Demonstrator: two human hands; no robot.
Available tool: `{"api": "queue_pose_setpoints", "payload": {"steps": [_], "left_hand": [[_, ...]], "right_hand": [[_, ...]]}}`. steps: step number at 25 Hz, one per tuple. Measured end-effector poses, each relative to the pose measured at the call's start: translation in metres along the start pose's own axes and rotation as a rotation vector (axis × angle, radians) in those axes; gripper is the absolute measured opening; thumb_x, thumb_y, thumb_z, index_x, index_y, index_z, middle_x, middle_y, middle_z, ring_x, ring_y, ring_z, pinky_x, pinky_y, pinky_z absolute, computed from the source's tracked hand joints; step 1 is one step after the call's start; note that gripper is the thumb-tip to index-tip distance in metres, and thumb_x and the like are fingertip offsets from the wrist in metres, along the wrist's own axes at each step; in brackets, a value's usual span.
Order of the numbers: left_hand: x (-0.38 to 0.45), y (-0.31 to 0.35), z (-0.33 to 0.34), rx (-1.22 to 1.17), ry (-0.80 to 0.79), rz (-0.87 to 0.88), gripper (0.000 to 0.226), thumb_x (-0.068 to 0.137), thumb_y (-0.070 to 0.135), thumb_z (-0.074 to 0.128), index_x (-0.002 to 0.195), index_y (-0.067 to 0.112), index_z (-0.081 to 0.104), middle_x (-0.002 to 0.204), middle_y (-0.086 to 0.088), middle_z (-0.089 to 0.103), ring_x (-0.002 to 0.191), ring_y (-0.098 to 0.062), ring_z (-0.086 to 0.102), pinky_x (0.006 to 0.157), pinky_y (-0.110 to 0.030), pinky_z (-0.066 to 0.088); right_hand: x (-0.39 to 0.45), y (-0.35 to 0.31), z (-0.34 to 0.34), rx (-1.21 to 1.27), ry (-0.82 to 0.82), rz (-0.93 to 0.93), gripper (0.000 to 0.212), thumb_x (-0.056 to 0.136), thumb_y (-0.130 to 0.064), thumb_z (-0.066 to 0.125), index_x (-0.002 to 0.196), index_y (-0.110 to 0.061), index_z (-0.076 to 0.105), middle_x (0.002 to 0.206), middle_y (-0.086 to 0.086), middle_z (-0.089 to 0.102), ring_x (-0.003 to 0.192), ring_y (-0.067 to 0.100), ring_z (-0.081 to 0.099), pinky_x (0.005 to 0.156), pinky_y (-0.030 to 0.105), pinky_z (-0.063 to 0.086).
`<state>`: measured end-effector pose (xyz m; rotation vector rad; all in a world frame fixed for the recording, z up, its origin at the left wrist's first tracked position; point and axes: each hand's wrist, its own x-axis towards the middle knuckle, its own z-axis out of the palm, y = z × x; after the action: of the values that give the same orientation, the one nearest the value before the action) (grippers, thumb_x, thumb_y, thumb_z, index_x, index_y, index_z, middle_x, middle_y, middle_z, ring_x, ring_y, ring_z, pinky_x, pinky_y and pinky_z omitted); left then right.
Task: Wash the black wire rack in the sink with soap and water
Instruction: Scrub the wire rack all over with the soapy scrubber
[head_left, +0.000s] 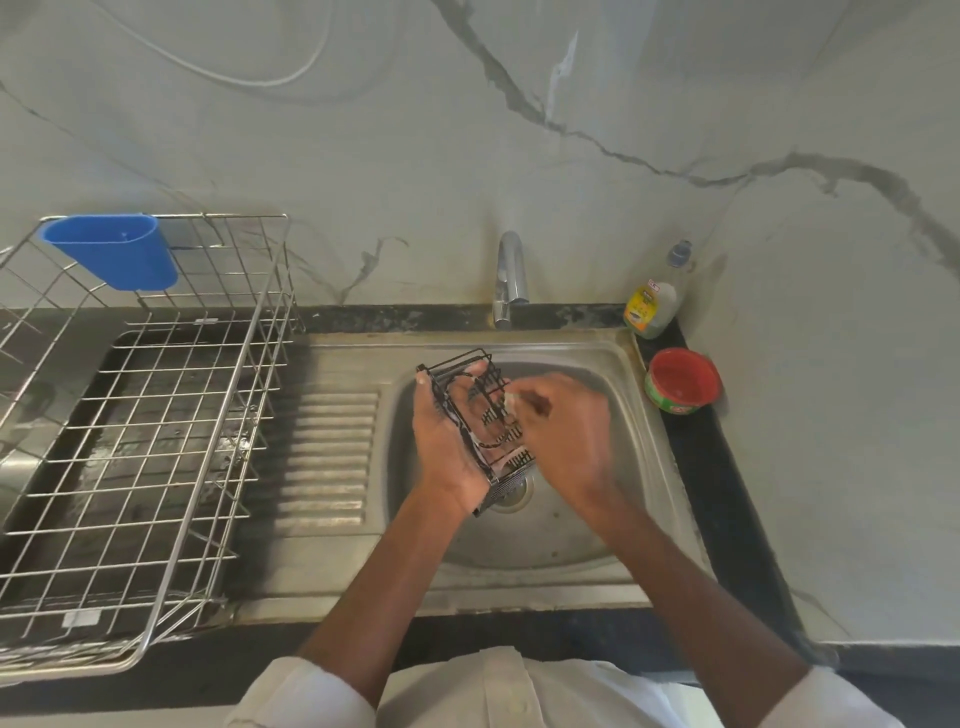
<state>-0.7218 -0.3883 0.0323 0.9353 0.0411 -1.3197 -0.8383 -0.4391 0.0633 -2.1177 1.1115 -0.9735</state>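
Left hand (447, 441) cupped upright, right hand (563, 421) curled alongside.

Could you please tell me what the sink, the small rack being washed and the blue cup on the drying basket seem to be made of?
The sink looks like brushed stainless steel: dull grey sheen, pressed drainer ridges. The black wire rack, held in the left hand, seems to be thin metal wire with a black coating, though the coating type is unclear. The blue cup appears to be moulded plastic: uniform colour, smooth matte walls.
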Motion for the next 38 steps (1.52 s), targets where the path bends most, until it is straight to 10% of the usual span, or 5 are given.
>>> {"api": "queue_pose_setpoints", "payload": {"steps": [11,24,29,34,38], "left_hand": [[0.002,0.004,0.002,0.075,-0.064,-0.011,0.074,0.103,0.077,0.032,0.139,0.023,0.069,0.126,-0.015,0.073,0.103,-0.026,0.073,0.088,-0.042,0.059],[-0.003,-0.001,0.003,0.099,-0.128,-0.085,0.070,0.106,0.070,0.035,0.130,0.017,0.074,0.126,-0.012,0.074,0.108,-0.029,0.073,0.090,-0.043,0.060],[0.000,0.012,-0.007,-0.027,-0.120,-0.053,0.063,0.107,0.065,0.040,0.137,0.020,0.074,0.128,-0.013,0.073,0.110,-0.027,0.072,0.091,-0.041,0.059],[0.002,0.007,-0.009,-0.031,-0.126,-0.062,0.064,0.105,0.067,0.044,0.142,0.020,0.070,0.142,-0.019,0.064,0.130,-0.035,0.064,0.114,-0.047,0.046],[0.010,0.012,-0.016,-0.090,-0.139,-0.030,0.072,0.105,0.072,0.035,0.151,0.023,0.061,0.146,-0.025,0.061,0.119,-0.038,0.065,0.103,-0.056,0.053]], "right_hand": [[-0.002,0.004,-0.004,-0.071,-0.249,-0.354,0.017,0.085,-0.001,0.080,0.096,-0.014,0.082,0.094,-0.005,0.077,0.083,0.005,0.069,0.078,0.020,0.057],[0.028,-0.015,0.015,-0.007,0.036,-0.039,0.015,0.090,-0.007,0.077,0.099,-0.018,0.082,0.092,-0.007,0.076,0.076,0.000,0.065,0.075,0.016,0.056],[0.005,-0.023,0.010,0.027,-0.224,-0.104,0.019,0.086,-0.004,0.079,0.094,-0.020,0.082,0.085,-0.009,0.073,0.074,0.002,0.065,0.073,0.015,0.051],[-0.001,-0.026,0.004,0.017,-0.228,-0.082,0.019,0.085,-0.003,0.081,0.095,-0.019,0.083,0.088,-0.005,0.076,0.076,0.006,0.068,0.073,0.021,0.056],[-0.007,-0.009,-0.011,-0.030,-0.134,-0.029,0.013,0.088,-0.008,0.081,0.095,-0.018,0.083,0.088,-0.008,0.076,0.070,-0.001,0.065,0.068,0.009,0.051]]}}
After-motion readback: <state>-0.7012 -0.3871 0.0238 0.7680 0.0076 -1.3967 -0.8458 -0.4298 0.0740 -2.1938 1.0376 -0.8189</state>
